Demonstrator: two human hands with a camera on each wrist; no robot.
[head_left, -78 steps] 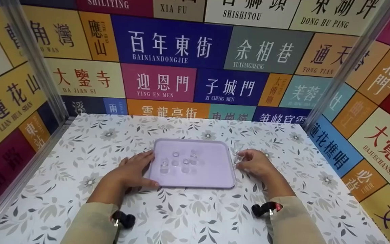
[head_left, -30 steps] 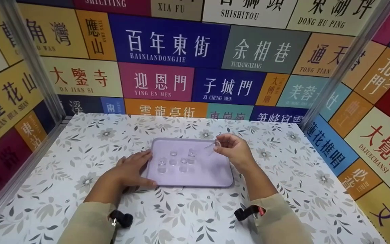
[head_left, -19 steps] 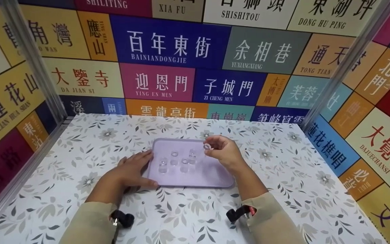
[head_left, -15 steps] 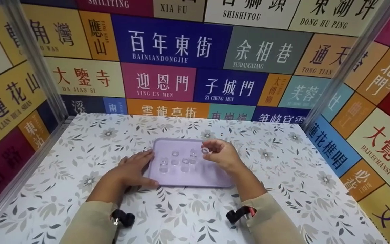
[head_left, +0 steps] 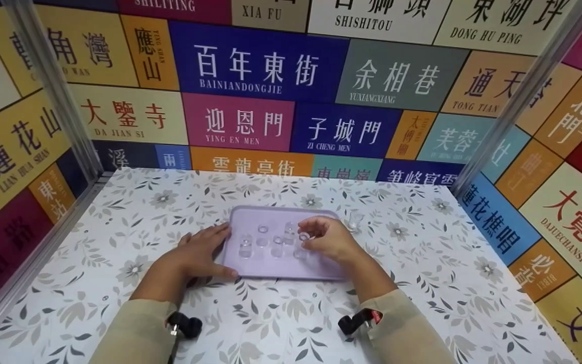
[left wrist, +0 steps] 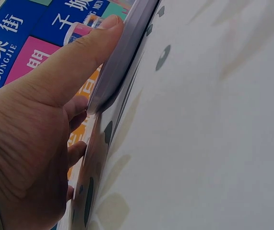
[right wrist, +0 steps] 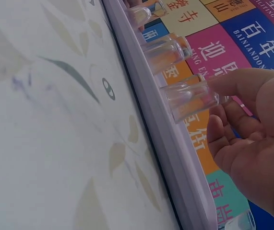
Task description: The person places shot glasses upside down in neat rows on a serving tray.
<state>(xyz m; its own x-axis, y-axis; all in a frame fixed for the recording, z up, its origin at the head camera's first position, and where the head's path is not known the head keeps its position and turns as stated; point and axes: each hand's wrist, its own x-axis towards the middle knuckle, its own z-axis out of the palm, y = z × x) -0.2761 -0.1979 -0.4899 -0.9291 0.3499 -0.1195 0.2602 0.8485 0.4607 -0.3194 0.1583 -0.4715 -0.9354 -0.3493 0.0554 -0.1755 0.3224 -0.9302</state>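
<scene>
A lilac tray (head_left: 321, 268) lies on the table with several small clear glass bottles (head_left: 245, 247) standing upright on it. My right hand (head_left: 332, 240) pinches one glass bottle (head_left: 300, 251) by its neck at the right end of the group. In the right wrist view, this glass bottle (right wrist: 189, 101) has its base at the tray floor, behind the rim. My left hand (head_left: 197, 255) rests against the tray's left side, fingers along the edge and thumb at the near corner. In the left wrist view the thumb (left wrist: 91, 45) lies on the tray rim (left wrist: 122, 57).
Another clear glass bottle (head_left: 355, 222) stands on the table just right of the tray, beyond my right hand. A floral-patterned cover (head_left: 281, 323) spans the table. Panels with printed characters (head_left: 260, 60) rise behind and at both sides, with metal posts at the corners.
My right hand has carried a bottle from the table right of the tray, leftward over the tray, and lowered it beside the others. My left hand has stayed at the tray's edge.
</scene>
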